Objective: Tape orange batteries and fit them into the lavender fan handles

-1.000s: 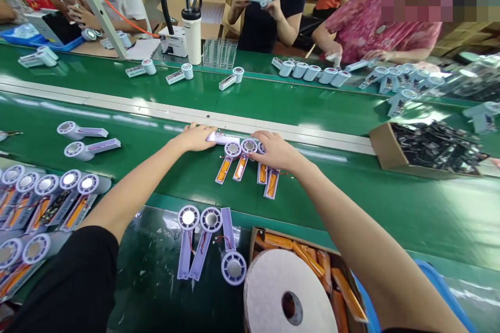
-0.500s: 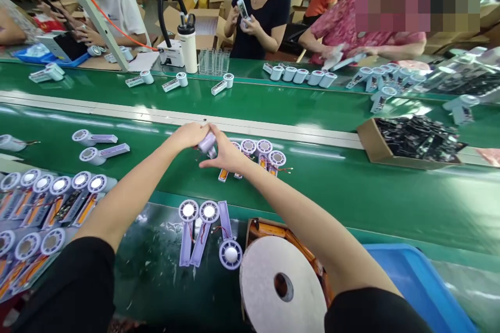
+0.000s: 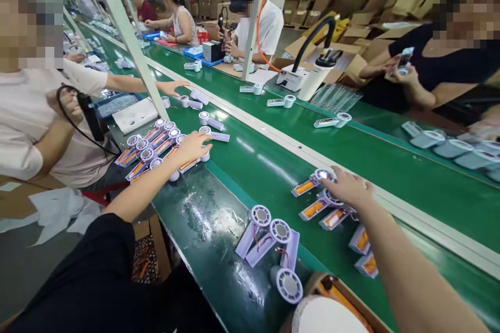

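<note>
My left hand (image 3: 193, 146) reaches over the left end of a cluster of lilac handheld fan bodies (image 3: 156, 140), fingers stretched out and apart. Close to its fingertips lies a fan body with an open handle (image 3: 219, 137) on the belt. My right hand (image 3: 351, 187) is spread above a row of fan bodies with orange parts in their handles (image 3: 304, 187); its thumb is close to one round head, and whether they touch I cannot tell. Part of the row is hidden under the hand and forearm. Near me, three fan bodies (image 3: 269, 237) with red wires lie on the bench.
A green conveyor belt (image 3: 258, 182) runs past, split by a pale rail (image 3: 273, 130). At the bottom stands a white roll (image 3: 328, 317) beside a box of orange parts (image 3: 351, 299). A co-worker's hand (image 3: 172, 87) reaches over the belt at left. A metal post (image 3: 125, 36) rises there.
The view has swung left. My hands, together around a lilac fan part before, are now apart: the left over the cluster, the right over the row. The part is no longer in them.
</note>
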A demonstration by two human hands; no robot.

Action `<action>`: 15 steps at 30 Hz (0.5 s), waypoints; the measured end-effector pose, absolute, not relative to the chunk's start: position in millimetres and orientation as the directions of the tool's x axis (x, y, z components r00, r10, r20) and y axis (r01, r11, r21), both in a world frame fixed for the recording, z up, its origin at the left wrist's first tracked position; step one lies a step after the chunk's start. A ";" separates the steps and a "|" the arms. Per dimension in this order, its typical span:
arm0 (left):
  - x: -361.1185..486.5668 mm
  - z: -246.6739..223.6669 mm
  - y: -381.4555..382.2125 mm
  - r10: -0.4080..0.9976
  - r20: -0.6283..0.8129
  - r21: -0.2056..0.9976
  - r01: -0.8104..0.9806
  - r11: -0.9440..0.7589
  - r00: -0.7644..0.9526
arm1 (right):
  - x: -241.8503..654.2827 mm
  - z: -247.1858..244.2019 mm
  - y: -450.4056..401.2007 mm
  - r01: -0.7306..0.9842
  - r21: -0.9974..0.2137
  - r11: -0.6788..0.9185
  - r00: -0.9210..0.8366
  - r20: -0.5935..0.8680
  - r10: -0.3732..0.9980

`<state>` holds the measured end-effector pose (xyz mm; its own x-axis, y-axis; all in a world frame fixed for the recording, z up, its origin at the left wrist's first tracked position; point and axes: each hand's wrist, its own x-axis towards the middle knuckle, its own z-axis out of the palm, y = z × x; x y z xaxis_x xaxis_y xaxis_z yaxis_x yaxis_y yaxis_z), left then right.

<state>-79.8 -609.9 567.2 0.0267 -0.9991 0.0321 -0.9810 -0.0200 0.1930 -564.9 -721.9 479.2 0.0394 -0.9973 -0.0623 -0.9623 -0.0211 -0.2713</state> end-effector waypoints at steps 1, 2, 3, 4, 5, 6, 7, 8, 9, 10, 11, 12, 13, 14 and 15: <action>-51.3 567.9 -606.7 -0.999 0.036 0.172 -0.985 0.014 -0.007 | -548.4 489.6 -715.8 -0.960 -0.277 -0.048 0.066 -0.057 -0.996; -26.1 567.5 -605.8 -0.998 0.020 0.140 -0.989 0.054 -0.051 | -526.5 500.7 -708.6 -0.949 -0.297 -0.101 0.123 -0.056 -0.991; -4.8 566.1 -606.8 -0.996 -0.016 0.096 -0.992 0.085 -0.087 | -499.8 511.4 -700.8 -0.925 -0.332 -0.185 0.212 -0.046 -0.976; 12.2 563.9 -609.3 -0.992 -0.073 0.048 -0.994 0.101 -0.105 | -469.1 520.6 -692.6 -0.884 -0.372 -0.283 0.323 -0.048 -0.945; 25.0 561.3 -612.7 -0.985 -0.140 0.004 -0.995 0.102 -0.102 | -435.6 527.7 -684.3 -0.839 -0.405 -0.364 0.421 -0.058 -0.905; 33.7 558.7 -616.6 -0.974 -0.208 -0.029 -0.995 0.092 -0.084 | -400.4 532.4 -675.9 -0.792 -0.433 -0.431 0.504 -0.065 -0.861; 39.1 556.5 -620.7 -0.961 -0.268 -0.048 -0.996 0.079 -0.064 | -364.7 534.7 -667.9 -0.742 -0.457 -0.490 0.579 -0.070 -0.812; 41.9 554.7 -624.6 -0.948 -0.313 -0.060 -0.995 0.075 -0.053 | -329.7 534.9 -660.5 -0.700 -0.478 -0.531 0.634 -0.074 -0.770; 43.0 553.5 -628.0 -0.938 -0.343 -0.071 -0.994 0.077 -0.048 | -296.3 533.6 -654.0 -0.676 -0.493 -0.548 0.661 -0.077 -0.746; 43.2 552.9 -631.0 -0.933 -0.357 -0.086 -0.993 0.080 -0.044 | -265.4 531.4 -648.4 -0.664 -0.505 -0.552 0.674 -0.084 -0.734; 43.5 552.8 -633.3 -0.930 -0.365 -0.102 -0.992 0.079 -0.037 | -237.6 528.7 -643.9 -0.665 -0.513 -0.542 0.671 -0.091 -0.736; 44.3 553.2 -635.3 -0.928 -0.372 -0.117 -0.990 0.074 -0.026 | -213.4 526.0 -640.5 -0.673 -0.521 -0.525 0.658 -0.096 -0.747; 46.3 554.0 -636.9 -0.924 -0.382 -0.125 -0.990 0.071 -0.018 | -193.0 523.6 -638.2 -0.683 -0.527 -0.507 0.642 -0.102 -0.760; 49.5 555.0 -638.4 -0.916 -0.400 -0.126 -0.989 0.072 -0.016 | -176.5 521.7 -636.8 -0.693 -0.531 -0.487 0.624 -0.105 -0.775; 54.0 556.0 -639.8 -0.909 -0.416 -0.121 -0.989 0.086 -0.028 | -163.4 520.2 -636.4 -0.703 -0.536 -0.468 0.606 -0.105 -0.789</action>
<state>54.0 -639.8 556.0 -0.0279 -0.9088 -0.4163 -0.9889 0.0857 -0.1210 -163.4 -636.4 520.2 0.6057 -0.7888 -0.1050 -0.7026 -0.4682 -0.5359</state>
